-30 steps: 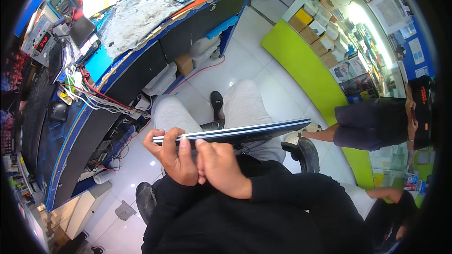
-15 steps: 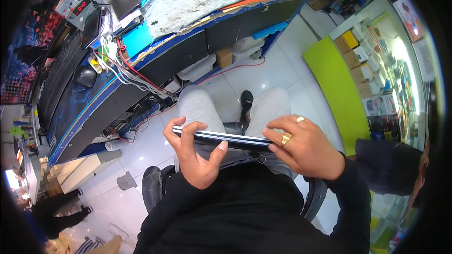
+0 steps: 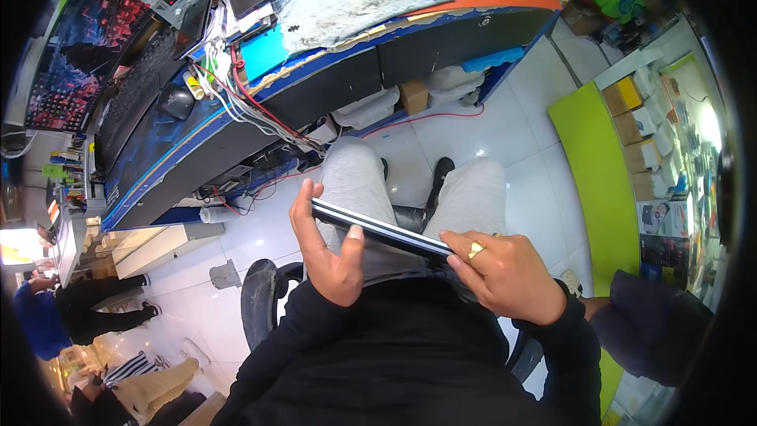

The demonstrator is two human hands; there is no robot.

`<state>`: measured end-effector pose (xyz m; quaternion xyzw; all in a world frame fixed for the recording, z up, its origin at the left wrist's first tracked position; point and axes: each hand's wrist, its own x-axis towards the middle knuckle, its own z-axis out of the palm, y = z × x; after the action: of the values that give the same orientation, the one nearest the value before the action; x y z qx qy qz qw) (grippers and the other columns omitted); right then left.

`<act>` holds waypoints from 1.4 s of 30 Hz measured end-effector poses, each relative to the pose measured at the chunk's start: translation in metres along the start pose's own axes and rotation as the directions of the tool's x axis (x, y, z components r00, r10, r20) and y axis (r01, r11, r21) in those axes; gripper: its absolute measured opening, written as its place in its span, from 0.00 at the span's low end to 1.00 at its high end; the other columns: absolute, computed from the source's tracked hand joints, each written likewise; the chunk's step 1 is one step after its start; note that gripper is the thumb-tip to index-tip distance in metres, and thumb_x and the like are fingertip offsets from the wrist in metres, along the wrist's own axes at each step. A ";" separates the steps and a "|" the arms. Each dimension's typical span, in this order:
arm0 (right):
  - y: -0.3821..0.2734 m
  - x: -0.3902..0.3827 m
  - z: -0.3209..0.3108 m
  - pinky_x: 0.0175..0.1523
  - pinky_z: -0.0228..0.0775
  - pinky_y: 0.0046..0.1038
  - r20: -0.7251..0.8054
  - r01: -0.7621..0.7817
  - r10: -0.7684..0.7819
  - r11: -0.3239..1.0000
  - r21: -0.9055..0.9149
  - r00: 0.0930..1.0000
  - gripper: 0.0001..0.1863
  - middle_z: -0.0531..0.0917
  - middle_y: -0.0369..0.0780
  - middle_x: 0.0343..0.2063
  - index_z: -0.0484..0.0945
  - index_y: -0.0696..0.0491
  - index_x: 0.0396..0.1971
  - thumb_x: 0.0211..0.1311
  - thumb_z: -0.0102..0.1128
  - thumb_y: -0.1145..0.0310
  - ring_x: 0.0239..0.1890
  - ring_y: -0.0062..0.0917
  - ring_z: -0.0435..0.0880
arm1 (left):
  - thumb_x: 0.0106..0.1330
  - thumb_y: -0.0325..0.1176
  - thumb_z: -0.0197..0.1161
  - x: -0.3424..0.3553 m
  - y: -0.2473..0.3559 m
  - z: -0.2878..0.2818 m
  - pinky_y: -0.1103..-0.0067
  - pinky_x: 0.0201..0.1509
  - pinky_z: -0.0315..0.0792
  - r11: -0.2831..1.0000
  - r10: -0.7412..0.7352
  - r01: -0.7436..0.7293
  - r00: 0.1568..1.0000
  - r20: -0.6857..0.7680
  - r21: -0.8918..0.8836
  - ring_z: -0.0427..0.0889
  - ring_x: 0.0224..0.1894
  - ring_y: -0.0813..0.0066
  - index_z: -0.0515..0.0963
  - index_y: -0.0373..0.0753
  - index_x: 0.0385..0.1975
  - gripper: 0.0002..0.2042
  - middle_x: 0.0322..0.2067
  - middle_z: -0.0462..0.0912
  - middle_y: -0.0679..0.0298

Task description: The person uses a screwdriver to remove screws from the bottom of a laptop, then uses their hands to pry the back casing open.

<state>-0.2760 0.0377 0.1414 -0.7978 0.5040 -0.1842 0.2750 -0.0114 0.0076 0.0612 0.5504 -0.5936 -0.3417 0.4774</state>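
A thin, flat slab [image 3: 386,230] hangs above my lap, seen nearly edge-on. It is black with a pale stripe along its edge, like a tablet or phone; I cannot tell which. Its far left end rests in my left hand [image 3: 330,260], the thumb on the near side and the fingers up behind it. My right hand [image 3: 509,272], with a gold ring, pinches the slab's right end between thumb and fingers. The slab slants down from left to right. Its broad faces are hidden.
Ahead stands a blue-edged workbench [image 3: 315,83] with a stained grey mat [image 3: 355,4], loose cables [image 3: 236,102] and a mouse [image 3: 177,101]. A green-fronted display case [image 3: 595,181] is at the right, near another person's dark sleeve [image 3: 650,327]. Other people are at lower left.
The slab slants more steeply, its left end higher. My left fingers, earlier bent over its edge, now stretch up behind it. The whole view has shifted, and more of the other person's arm shows.
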 end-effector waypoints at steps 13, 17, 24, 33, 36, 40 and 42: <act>-0.004 -0.003 0.004 0.33 0.78 0.36 0.010 -0.008 0.009 0.996 -0.085 1.000 0.17 0.90 0.46 0.36 0.84 0.59 0.56 0.72 0.66 0.69 0.27 0.39 0.87 | 0.75 0.27 0.45 0.020 -0.007 -0.030 0.68 0.71 0.73 0.976 -0.148 0.143 0.989 -0.022 -0.166 0.85 0.59 0.62 0.75 0.22 0.68 0.25 0.53 0.88 0.46; -0.004 -0.002 0.007 0.29 0.76 0.35 -0.017 0.028 -0.030 0.992 -0.121 0.999 0.16 0.89 0.42 0.36 0.84 0.58 0.55 0.74 0.65 0.65 0.23 0.36 0.86 | 0.74 0.30 0.45 0.023 -0.012 -0.033 0.65 0.71 0.73 0.885 -0.279 0.261 0.960 0.010 -0.386 0.84 0.60 0.56 0.78 0.21 0.63 0.25 0.51 0.88 0.46; -0.002 0.002 0.009 0.30 0.77 0.35 -0.017 0.038 -0.040 0.992 -0.117 0.999 0.16 0.89 0.42 0.37 0.85 0.58 0.55 0.73 0.65 0.67 0.23 0.35 0.86 | 0.71 0.30 0.48 0.026 -0.026 -0.031 0.59 0.75 0.65 0.470 -0.467 0.360 0.876 0.119 -0.806 0.81 0.65 0.47 0.79 0.21 0.60 0.24 0.50 0.88 0.46; -0.010 0.002 0.011 0.29 0.77 0.34 0.011 0.037 -0.036 0.987 -0.159 0.999 0.17 0.89 0.41 0.38 0.84 0.58 0.55 0.71 0.67 0.68 0.22 0.34 0.85 | 0.74 0.29 0.46 0.014 -0.015 -0.024 0.62 0.79 0.60 0.566 -0.395 0.268 0.918 0.028 -0.780 0.78 0.68 0.49 0.76 0.21 0.64 0.24 0.56 0.86 0.43; -0.010 0.003 0.011 0.29 0.77 0.34 -0.001 0.037 -0.037 0.987 -0.156 0.999 0.17 0.89 0.41 0.38 0.84 0.58 0.55 0.70 0.67 0.69 0.22 0.34 0.85 | 0.75 0.29 0.46 0.012 -0.008 -0.022 0.61 0.81 0.58 0.546 -0.442 0.262 0.897 -0.008 -0.796 0.76 0.70 0.50 0.74 0.21 0.66 0.24 0.59 0.83 0.41; -0.011 0.003 0.010 0.29 0.76 0.34 0.015 0.041 -0.039 0.984 -0.173 0.999 0.17 0.89 0.40 0.38 0.84 0.58 0.56 0.70 0.68 0.69 0.21 0.34 0.84 | 0.76 0.29 0.46 0.013 -0.013 -0.031 0.61 0.81 0.57 0.452 -0.516 0.348 0.853 0.077 -0.821 0.74 0.71 0.51 0.73 0.21 0.66 0.24 0.60 0.83 0.40; -0.012 0.002 0.010 0.28 0.76 0.34 0.014 0.042 -0.040 0.985 -0.170 0.999 0.17 0.89 0.40 0.38 0.84 0.58 0.56 0.70 0.68 0.69 0.21 0.33 0.84 | 0.76 0.29 0.45 0.011 -0.017 -0.032 0.61 0.79 0.58 0.455 -0.502 0.350 0.860 0.089 -0.819 0.75 0.70 0.52 0.74 0.22 0.66 0.24 0.60 0.83 0.39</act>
<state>-0.2611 0.0426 0.1410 -0.8295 0.4999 -0.1421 0.2045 0.0252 -0.0022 0.0578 0.4260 -0.1700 -0.6359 0.6207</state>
